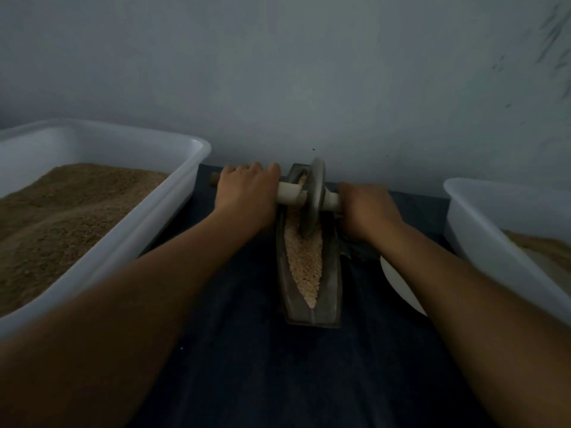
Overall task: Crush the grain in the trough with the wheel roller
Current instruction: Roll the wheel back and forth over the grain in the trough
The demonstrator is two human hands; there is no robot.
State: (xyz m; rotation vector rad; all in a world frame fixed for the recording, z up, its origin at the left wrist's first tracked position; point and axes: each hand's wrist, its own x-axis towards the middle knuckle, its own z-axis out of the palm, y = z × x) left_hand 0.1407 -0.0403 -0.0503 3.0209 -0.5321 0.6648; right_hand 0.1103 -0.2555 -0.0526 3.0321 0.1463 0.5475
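A dark boat-shaped metal trough (332,291) lies lengthwise on the dark cloth, filled with pale grain (304,264). A grey wheel roller (315,199) stands on edge in the trough's far half, on a white-wrapped axle handle (290,193). My left hand (247,196) grips the axle left of the wheel. My right hand (366,208) grips the axle's right end. Both arms are stretched forward.
A large white tub (129,223) of brown ground meal stands at the left. Another white tub (482,239) stands at the right edge. A white bowl (398,282) shows partly under my right forearm. A grey wall rises just behind the trough.
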